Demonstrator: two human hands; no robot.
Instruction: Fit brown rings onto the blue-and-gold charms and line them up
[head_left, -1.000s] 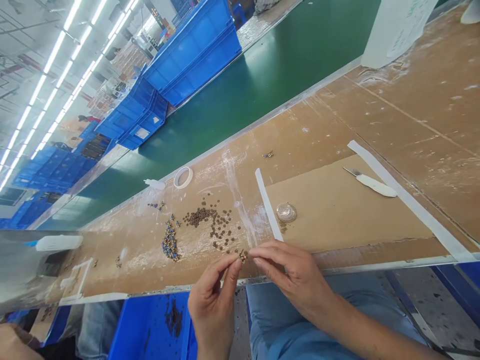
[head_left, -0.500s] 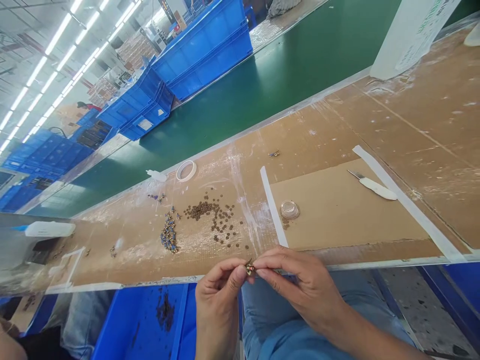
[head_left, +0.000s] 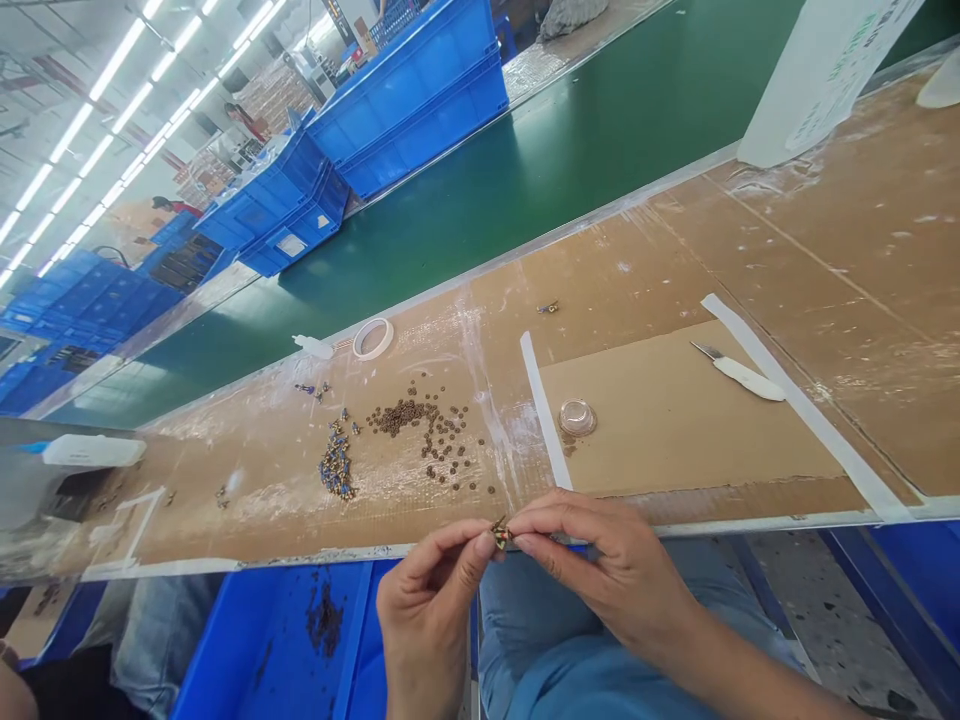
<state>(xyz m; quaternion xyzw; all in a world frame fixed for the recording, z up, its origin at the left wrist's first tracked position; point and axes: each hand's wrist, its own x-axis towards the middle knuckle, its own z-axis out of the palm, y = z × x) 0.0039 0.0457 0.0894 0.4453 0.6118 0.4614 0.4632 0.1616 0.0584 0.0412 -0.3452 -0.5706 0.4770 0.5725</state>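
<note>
Small gold-and-green piece point(head_left: 500, 537) pinched between fingertips of my left hand point(head_left: 431, 620) and right hand point(head_left: 619, 570), at near edge of table point(head_left: 630, 285). Completion: cannot tell. Blue-gold pieces point(head_left: 336, 468), brown discs point(head_left: 403, 415) lie loose, unheld.

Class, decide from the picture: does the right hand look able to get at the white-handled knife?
Probably yes, if its fingertips leave the small piece. The knife lies uncovered on the cardboard, on the right hand's side, and nothing seems to stand between them.
</note>
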